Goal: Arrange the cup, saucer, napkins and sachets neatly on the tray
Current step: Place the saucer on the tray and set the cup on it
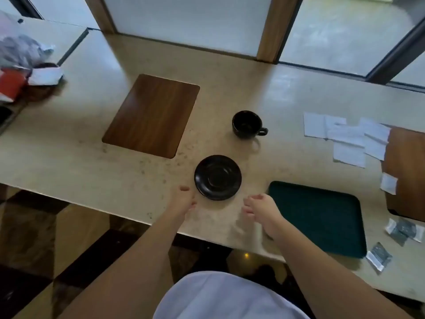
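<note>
Black round ceramic saucer (217, 177) rests on the beige desk (69, 157). Left hand (184, 199) and right hand (262, 209) hover beside it, fingers loosely curled, holding nothing.

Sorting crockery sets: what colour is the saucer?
Black and glossy, like the cup; head view. saucer, cup.

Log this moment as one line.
left hand open | right hand open | saucer untouched | green tray bare

On my desk (92, 162) sat one cup (247, 124), one saucer (217, 177), one green tray (322, 217), several napkins (347, 137), and three dark sachets (403, 230).
</note>
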